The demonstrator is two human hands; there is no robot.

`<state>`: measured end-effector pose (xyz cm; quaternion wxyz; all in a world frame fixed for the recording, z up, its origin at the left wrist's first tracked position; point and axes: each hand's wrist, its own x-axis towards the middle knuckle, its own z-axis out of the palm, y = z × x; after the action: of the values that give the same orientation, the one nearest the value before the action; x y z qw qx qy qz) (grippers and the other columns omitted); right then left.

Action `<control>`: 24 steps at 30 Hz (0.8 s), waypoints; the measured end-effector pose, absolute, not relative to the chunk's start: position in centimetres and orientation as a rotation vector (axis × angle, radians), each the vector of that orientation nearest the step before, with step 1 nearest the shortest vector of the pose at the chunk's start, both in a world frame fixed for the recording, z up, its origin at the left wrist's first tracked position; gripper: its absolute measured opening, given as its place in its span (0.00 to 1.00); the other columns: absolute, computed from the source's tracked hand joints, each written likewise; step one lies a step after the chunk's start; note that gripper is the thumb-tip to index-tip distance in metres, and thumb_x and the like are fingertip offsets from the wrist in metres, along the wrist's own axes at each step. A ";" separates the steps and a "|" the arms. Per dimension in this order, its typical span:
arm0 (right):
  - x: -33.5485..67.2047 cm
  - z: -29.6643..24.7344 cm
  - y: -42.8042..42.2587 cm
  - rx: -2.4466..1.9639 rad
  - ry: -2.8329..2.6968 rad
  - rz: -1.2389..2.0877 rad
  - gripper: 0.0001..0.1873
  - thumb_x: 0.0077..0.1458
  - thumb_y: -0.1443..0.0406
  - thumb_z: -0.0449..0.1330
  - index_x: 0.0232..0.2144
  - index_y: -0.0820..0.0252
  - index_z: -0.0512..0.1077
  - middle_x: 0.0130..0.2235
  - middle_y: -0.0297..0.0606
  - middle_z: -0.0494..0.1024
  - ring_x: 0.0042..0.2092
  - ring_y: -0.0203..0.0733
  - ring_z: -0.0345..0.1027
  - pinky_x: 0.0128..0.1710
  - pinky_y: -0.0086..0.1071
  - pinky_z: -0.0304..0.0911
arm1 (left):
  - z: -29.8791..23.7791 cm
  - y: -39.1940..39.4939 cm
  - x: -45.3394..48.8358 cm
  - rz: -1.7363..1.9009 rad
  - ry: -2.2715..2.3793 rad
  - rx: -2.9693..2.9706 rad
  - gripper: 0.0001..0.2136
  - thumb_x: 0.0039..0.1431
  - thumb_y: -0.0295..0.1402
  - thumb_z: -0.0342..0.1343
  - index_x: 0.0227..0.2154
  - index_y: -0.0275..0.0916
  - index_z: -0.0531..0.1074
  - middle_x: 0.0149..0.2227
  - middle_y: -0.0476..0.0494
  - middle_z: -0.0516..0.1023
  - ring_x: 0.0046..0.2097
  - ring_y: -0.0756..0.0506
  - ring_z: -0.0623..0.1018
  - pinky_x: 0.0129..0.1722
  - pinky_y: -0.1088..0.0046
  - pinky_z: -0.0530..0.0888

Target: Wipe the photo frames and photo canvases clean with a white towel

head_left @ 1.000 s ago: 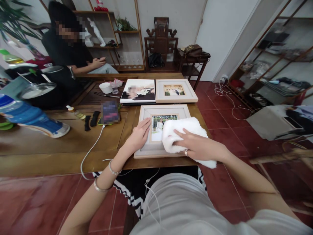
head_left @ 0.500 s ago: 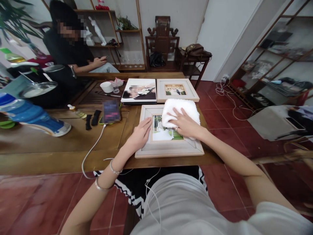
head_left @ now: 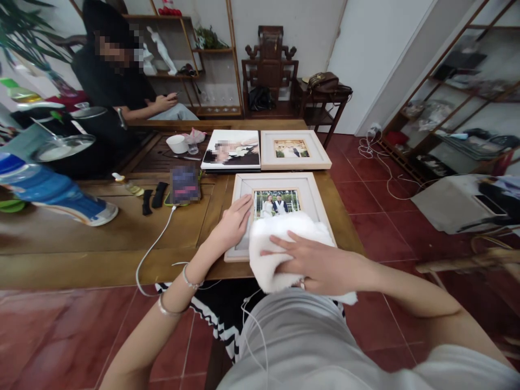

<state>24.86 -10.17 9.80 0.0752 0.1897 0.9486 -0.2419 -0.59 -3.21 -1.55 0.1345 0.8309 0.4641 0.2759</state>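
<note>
Picture frame (head_left: 311, 198) flat, seemingly longer crosswise, top pointing away.

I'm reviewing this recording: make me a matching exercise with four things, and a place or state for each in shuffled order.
Things:
1. Fluffy white cloth
2. Left hand
3. Phone
4. Brown handbag

Places and states:
A. Connected to a white cable
B. On the dark side table beside the carved wooden chair
C. Under the right hand
D. On the left side of the nearest picture frame

Right pairs: 1-C, 2-D, 3-A, 4-B.
</note>
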 end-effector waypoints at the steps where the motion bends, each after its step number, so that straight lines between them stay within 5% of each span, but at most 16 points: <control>1: 24.8 9.2 -9.6 0.654 2.865 -0.687 0.29 0.53 0.75 0.53 0.58 0.61 0.68 0.66 0.46 0.61 0.71 0.50 0.39 0.68 0.51 0.43 | -1.6 -3.2 -0.6 0.797 1.349 2.405 0.22 0.68 0.31 0.39 0.60 0.29 0.64 0.64 0.29 0.64 0.66 0.39 0.62 0.65 0.54 0.61; 12: 24.1 6.2 1.6 1.178 2.903 0.086 0.34 0.49 0.78 0.54 0.60 0.60 0.65 0.70 0.44 0.51 0.70 0.66 0.35 0.64 0.65 0.39 | -1.1 -3.3 -0.5 0.757 1.359 2.400 0.22 0.68 0.33 0.40 0.61 0.29 0.64 0.64 0.29 0.63 0.67 0.38 0.61 0.65 0.52 0.62; 18: 22.7 7.5 -1.5 1.036 2.807 -0.173 0.35 0.49 0.79 0.49 0.59 0.61 0.68 0.69 0.44 0.54 0.69 0.71 0.37 0.61 0.68 0.46 | -1.4 -3.3 -0.4 0.793 1.359 2.381 0.22 0.68 0.33 0.40 0.61 0.32 0.63 0.64 0.30 0.64 0.66 0.37 0.62 0.65 0.50 0.61; 24: 24.1 10.0 -8.4 0.535 2.816 -0.512 0.31 0.47 0.78 0.51 0.52 0.59 0.74 0.67 0.41 0.59 0.68 0.65 0.45 0.61 0.61 0.54 | -1.5 -3.2 -0.4 0.790 1.362 2.391 0.22 0.67 0.31 0.40 0.61 0.30 0.63 0.64 0.29 0.63 0.67 0.38 0.62 0.65 0.52 0.61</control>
<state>24.07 -8.40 10.01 0.1149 0.1824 0.9607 -0.1748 -0.44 -3.22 -1.47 0.1391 0.8271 0.4712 0.2731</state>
